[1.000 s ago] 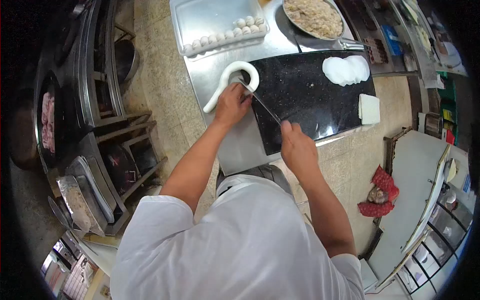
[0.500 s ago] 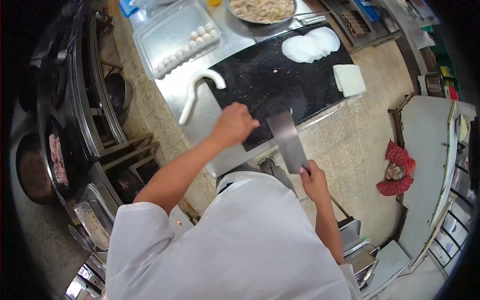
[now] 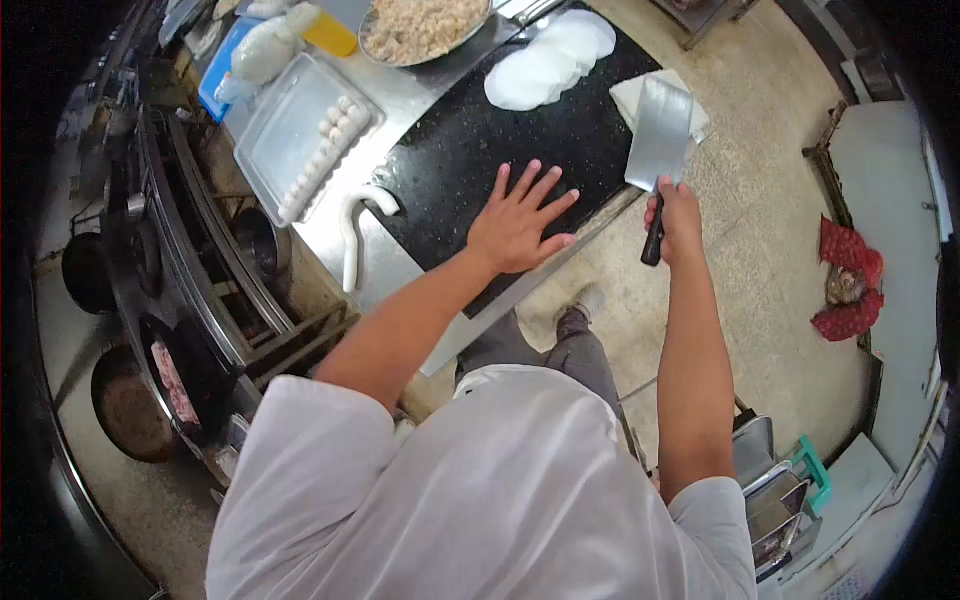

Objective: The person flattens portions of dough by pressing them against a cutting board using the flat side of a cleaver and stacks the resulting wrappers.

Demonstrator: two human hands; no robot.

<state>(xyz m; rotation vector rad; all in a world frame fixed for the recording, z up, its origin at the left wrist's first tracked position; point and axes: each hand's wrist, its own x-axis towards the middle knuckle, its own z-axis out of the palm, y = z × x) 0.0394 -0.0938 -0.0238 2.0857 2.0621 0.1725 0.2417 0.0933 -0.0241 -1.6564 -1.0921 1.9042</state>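
White balls [image 3: 323, 158] sit in the tray [image 3: 281, 128]; right fingers [image 3: 682, 196] grip a cleaver [image 3: 660, 132].

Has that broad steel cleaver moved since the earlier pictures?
Yes, rightward: the broad steel cleaver has shifted along the black speckled board toward the folded white cloth.

The middle of the white cloth [image 3: 628, 98] is hidden behind the blade of the cleaver [image 3: 658, 135]; whether the two are touching cannot be told. Part of the cleaver's handle [image 3: 652, 247] is covered by the fingers of the right hand [image 3: 682, 222]. Part of the black board [image 3: 450, 150] is masked by the left hand [image 3: 512, 232], so contact under its palm cannot be seen. The far side of the bowl [image 3: 403, 64] of pale mixture [image 3: 425, 28] is cut off by the picture's edge, and so is the white shirt [image 3: 480, 480] on the near side. The contents of the plastic bag [image 3: 265, 52] at far left cannot be made out.
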